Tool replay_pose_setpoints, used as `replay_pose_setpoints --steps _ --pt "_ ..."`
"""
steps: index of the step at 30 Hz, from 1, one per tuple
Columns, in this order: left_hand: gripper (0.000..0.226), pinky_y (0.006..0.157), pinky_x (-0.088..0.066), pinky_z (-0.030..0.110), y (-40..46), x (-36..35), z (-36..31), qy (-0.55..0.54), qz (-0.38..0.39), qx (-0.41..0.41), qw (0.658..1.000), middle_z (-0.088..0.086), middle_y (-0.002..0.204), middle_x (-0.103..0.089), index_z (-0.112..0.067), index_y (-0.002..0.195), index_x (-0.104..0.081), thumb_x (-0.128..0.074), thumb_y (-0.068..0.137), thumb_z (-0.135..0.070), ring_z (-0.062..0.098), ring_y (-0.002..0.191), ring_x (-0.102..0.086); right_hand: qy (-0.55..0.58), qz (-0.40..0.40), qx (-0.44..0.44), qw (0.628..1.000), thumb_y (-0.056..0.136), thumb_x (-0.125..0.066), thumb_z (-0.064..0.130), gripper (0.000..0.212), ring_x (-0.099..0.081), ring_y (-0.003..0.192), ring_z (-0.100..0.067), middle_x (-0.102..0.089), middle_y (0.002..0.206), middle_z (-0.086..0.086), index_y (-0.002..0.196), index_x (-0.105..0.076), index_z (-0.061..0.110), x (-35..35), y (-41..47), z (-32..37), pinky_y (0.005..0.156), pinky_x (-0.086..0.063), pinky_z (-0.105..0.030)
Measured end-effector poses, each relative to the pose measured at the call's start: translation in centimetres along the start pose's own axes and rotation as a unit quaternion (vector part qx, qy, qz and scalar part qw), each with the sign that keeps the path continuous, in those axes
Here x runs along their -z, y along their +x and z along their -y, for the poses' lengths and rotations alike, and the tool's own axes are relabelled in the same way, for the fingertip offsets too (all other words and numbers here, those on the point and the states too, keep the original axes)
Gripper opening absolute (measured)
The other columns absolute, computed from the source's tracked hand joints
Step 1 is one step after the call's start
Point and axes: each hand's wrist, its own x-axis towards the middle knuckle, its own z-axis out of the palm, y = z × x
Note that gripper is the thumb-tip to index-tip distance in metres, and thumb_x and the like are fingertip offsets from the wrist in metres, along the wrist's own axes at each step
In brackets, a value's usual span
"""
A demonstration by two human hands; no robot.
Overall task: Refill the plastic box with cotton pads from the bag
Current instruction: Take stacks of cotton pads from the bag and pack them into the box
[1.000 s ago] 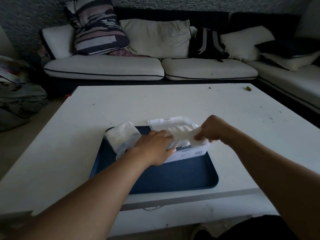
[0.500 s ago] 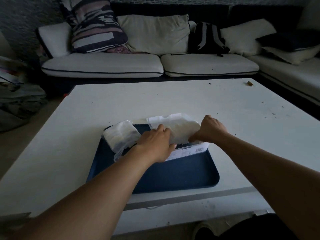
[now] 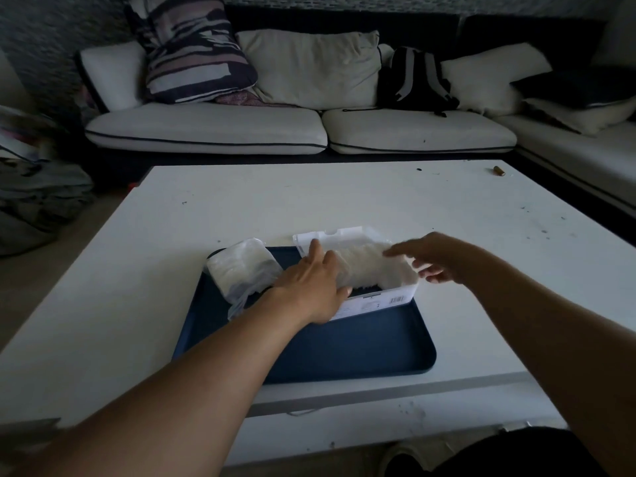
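A white plastic box (image 3: 378, 299) stands open on a dark blue tray (image 3: 344, 349), its lid (image 3: 330, 235) tipped back. White cotton pads (image 3: 371, 266) fill the box. My left hand (image 3: 311, 284) rests flat on the box's left end, fingers spread over the pads. Hovering just above the box's right end, my right hand (image 3: 433, 258) has its fingers apart and holds nothing. A clear plastic bag (image 3: 242, 268) with more cotton pads lies on the tray's far left corner, beside my left hand.
The tray sits near the front of a white low table (image 3: 344, 201). A small brown object (image 3: 499, 171) lies at the table's far right. Behind is a white sofa (image 3: 241, 129) with cushions and a black backpack (image 3: 414, 80).
My right hand has let go of the cotton pads it was pressing into the box and lifted off with fingers spread. My left hand has flattened over the box's left end.
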Motion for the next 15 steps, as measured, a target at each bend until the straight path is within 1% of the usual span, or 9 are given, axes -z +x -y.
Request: replay_pose_setpoints --steps 1,2,4,5,7,10,11,13,15 --pt "0.067 0.094 -0.042 0.04 0.0 -0.1 0.0 0.006 0.008 0.004 1.0 0.019 0.16 -0.016 -0.007 0.15 -0.026 -0.037 0.103 -0.054 0.034 0.134 -0.044 0.005 -0.032 0.015 0.999 0.074 -0.085 0.041 0.051 -0.054 0.067 -0.02 -0.064 0.086 -0.011 0.098 -0.065 0.001 0.5 0.1 0.2 0.058 -0.044 -0.028" --pt "0.077 0.108 -0.037 0.041 -0.1 -0.3 -0.1 0.012 0.017 0.008 1.0 0.021 0.163 -0.012 -0.005 0.155 -0.019 -0.032 0.102 -0.059 0.034 0.144 -0.033 -0.015 -0.054 0.029 0.998 0.072 -0.086 0.043 0.055 -0.056 0.064 -0.021 -0.066 0.082 -0.012 0.097 -0.066 -0.002 0.6 0.3 0.3 0.056 -0.046 -0.028" --pt "0.093 0.123 -0.017 0.042 -0.3 -0.6 -0.3 0.022 0.029 0.015 0.999 0.022 0.167 0.001 -0.004 0.16 -0.004 -0.024 0.098 -0.07 0.032 0.155 -0.008 -0.1 -0.052 0.04 0.993 0.066 -0.089 0.046 0.058 -0.058 0.055 -0.02 -0.068 0.071 -0.012 0.088 -0.068 -0.003 0.0 0.1 0.3 0.052 -0.046 -0.026" --pt "0.098 0.126 -0.01 0.043 -0.3 -0.7 -0.4 0.031 0.033 0.016 0.999 0.021 0.168 0.005 -0.004 0.16 0.001 -0.022 0.096 -0.074 0.031 0.156 0.002 -0.149 -0.046 0.04 0.987 0.064 -0.09 0.046 0.056 -0.057 0.05 -0.018 -0.067 0.065 -0.01 0.082 -0.067 -0.001 -0.5 0.0 0.2 0.05 -0.045 -0.024" --pt "0.104 0.127 -0.002 0.043 -0.2 -0.9 -0.4 0.049 0.046 0.017 0.998 0.019 0.168 0.012 -0.003 0.159 0.008 -0.023 0.093 -0.077 0.029 0.156 0.013 -0.219 -0.072 0.052 0.972 0.064 -0.091 0.042 0.045 -0.056 0.038 -0.011 -0.065 0.051 -0.004 0.073 -0.069 0.003 -1.1 0.1 -0.1 0.048 -0.043 -0.019" --pt "0.106 0.127 0.0 0.042 0.0 -1.3 0.1 0.055 0.062 0.023 0.996 0.017 0.166 0.021 -0.004 0.158 0.014 -0.027 0.093 -0.077 0.027 0.155 0.018 -0.226 -0.114 0.071 0.965 0.062 -0.093 0.031 0.035 -0.058 0.034 -0.009 -0.063 0.044 -0.002 0.073 -0.073 0.004 -1.2 0.6 -0.5 0.048 -0.045 -0.018" --pt "0.106 0.127 0.0 0.043 0.0 -1.4 0.2 0.049 0.062 0.021 0.997 0.016 0.166 0.022 -0.004 0.158 0.015 -0.028 0.093 -0.076 0.027 0.155 0.018 -0.232 -0.118 0.071 0.963 0.061 -0.094 0.032 0.037 -0.059 0.036 -0.01 -0.064 0.046 -0.002 0.073 -0.072 0.004 -1.2 0.7 -0.5 0.048 -0.046 -0.019" --pt "0.105 0.127 0.0 0.043 -0.5 -0.9 0.4 0.021 0.038 0.0 0.999 0.014 0.167 0.022 -0.006 0.158 0.015 -0.033 0.094 -0.074 0.025 0.155 0.017 -0.288 -0.143 0.084 0.943 0.06 -0.093 0.044 0.045 -0.06 0.047 -0.011 -0.067 0.057 -0.002 0.075 -0.071 0.007 -1.2 0.7 0.1 0.049 -0.045 -0.021" --pt "0.095 0.126 -0.002 0.039 -1.0 0.5 0.8 -0.038 -0.042 -0.024 0.998 0.009 0.169 0.015 -0.009 0.16 0.009 -0.036 0.098 -0.066 0.022 0.156 0.01 -0.319 -0.197 0.159 0.913 0.067 -0.087 0.05 0.044 -0.063 0.06 -0.014 -0.071 0.073 -0.001 0.082 -0.075 0.011 -1.4 -0.3 1.7 0.052 -0.047 -0.023"
